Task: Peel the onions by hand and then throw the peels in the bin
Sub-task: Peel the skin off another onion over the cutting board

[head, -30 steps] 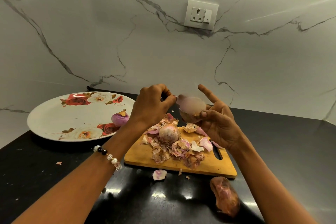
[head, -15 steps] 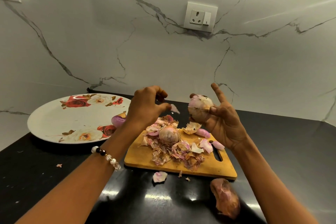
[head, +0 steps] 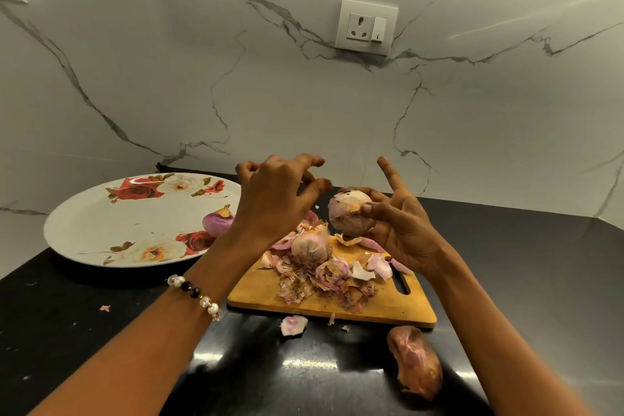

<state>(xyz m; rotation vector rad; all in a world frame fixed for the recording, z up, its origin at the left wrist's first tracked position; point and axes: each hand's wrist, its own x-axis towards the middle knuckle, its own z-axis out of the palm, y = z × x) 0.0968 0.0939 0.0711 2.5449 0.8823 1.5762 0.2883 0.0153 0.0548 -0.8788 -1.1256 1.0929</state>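
Note:
My right hand (head: pixel 400 223) grips a partly peeled onion (head: pixel 349 214) above the wooden cutting board (head: pixel 256 290), index finger sticking up. My left hand (head: pixel 275 199) hovers just left of that onion with fingers spread and loosely curled, holding nothing. Another unpeeled onion (head: pixel 310 246) sits on the board amid a heap of pink and brown peels (head: pixel 324 275). A peeled purple onion (head: pixel 217 223) lies on the flowered white plate (head: pixel 101 230).
The black counter (head: pixel 523 280) meets a white marble wall with a socket (head: pixel 366 27). One large peel (head: pixel 415 361) lies at the front right of the board, a smaller one (head: pixel 293 324) at its front edge. No bin is in view.
My left hand pulled a bit of skin off the held onion, let it drop, and its fingers have spread. My right hand turned the onion slightly.

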